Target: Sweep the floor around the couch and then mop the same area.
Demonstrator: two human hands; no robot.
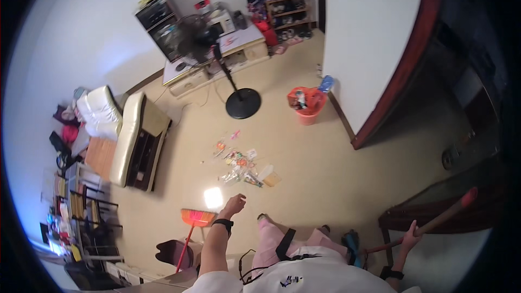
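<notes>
My left hand (235, 205) reaches out over the floor with its fingers loosely curled, and nothing shows in it. Just ahead of it lies a spread of litter (239, 163), with clear wrappers, paper scraps and a yellowish piece. On the right, my right hand (410, 237) is wrapped round a long wooden pole (442, 218) with a red tip. The pole slants down toward a blue-green bundle (351, 243) by my feet, perhaps a mop head. An orange broom (197, 217) with a red handle rests beside a dark dustpan (175, 255), near my left forearm.
A black-based standing fan (243, 103) stands beyond the litter, before a low cabinet (187, 82). An orange bin with a red bag (307, 113) is near the white wall corner (354, 142). A cream sofa (128, 141) sits left; a dark red-edged table (401, 217) is right.
</notes>
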